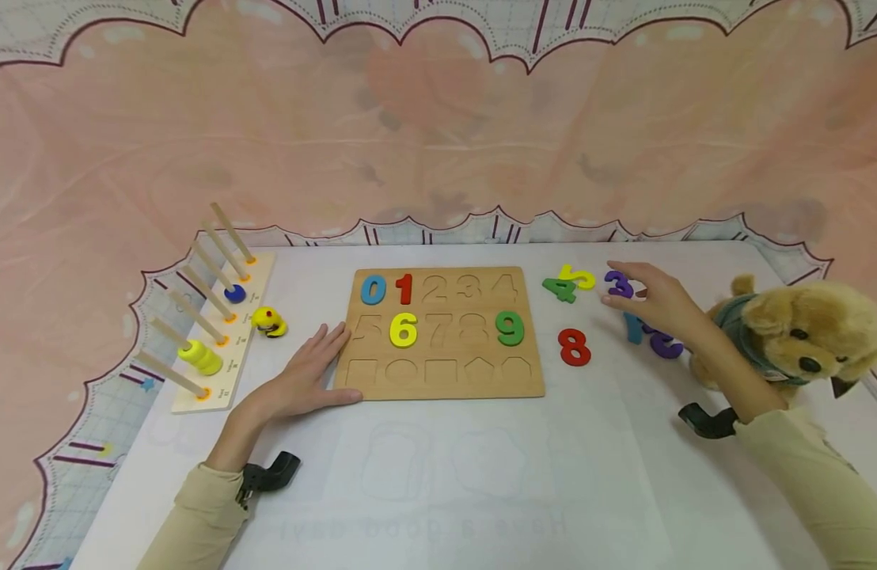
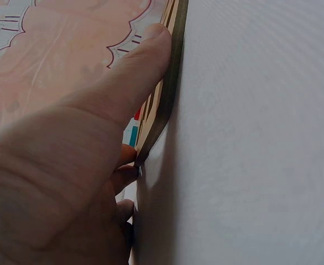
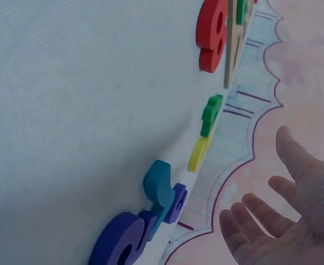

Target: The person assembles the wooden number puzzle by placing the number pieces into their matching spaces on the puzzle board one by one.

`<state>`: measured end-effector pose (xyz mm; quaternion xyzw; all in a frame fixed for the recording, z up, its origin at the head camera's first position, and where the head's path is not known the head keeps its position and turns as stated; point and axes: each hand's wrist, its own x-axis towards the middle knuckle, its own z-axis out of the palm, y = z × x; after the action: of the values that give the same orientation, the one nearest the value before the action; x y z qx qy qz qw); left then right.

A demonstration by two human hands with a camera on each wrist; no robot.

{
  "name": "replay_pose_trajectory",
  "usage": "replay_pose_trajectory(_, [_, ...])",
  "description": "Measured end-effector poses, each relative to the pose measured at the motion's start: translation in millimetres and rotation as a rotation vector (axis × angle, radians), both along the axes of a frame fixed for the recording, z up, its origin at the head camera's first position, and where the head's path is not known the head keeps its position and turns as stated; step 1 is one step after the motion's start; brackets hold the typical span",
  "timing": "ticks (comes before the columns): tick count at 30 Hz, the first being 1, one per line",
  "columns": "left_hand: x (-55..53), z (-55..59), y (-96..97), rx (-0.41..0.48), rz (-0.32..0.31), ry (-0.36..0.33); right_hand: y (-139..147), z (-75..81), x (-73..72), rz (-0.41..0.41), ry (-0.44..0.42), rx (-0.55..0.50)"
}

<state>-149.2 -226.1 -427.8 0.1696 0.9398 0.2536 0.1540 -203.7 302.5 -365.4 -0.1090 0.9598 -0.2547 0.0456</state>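
My left hand (image 1: 306, 380) rests at the left edge of a wooden number puzzle board (image 1: 446, 390), fingers extended along its side and thumb at the near corner. A blue 0 (image 1: 365, 290), red 1 (image 1: 406, 290), yellow 6 (image 1: 394, 329) and green 9 (image 1: 519, 328) lie in the board. Over the loose pieces at the right hovers my right hand (image 1: 670, 305), fingers spread, holding nothing in the right wrist view. Nearest to it are a purple 3 (image 1: 621, 283), a blue 7-shaped piece (image 3: 158, 182) and another purple numeral (image 3: 109, 237), partly hidden by the hand in the head view.
Right of the board lie a green 4 (image 1: 561, 291), a yellow numeral (image 1: 586, 279) and a red 8 (image 1: 574, 347). A plush dog (image 1: 809, 332) sits beside the right forearm. At the left stand a pegged counting board (image 1: 249, 317) with rings and a small yellow toy (image 1: 269, 321).
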Motion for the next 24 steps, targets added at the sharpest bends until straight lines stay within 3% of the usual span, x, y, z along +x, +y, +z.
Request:
replay_pose_trajectory(16, [1.0, 0.7, 0.6, 0.013, 0.004, -0.001, -9, -21.4, -7.9, 0.008, 0.019, -0.049])
replay_pose_trajectory(24, [2.3, 1.7, 1.0, 0.014, -0.005, 0.014, -14, -25.0, -26.2, 0.005, 0.026, -0.026])
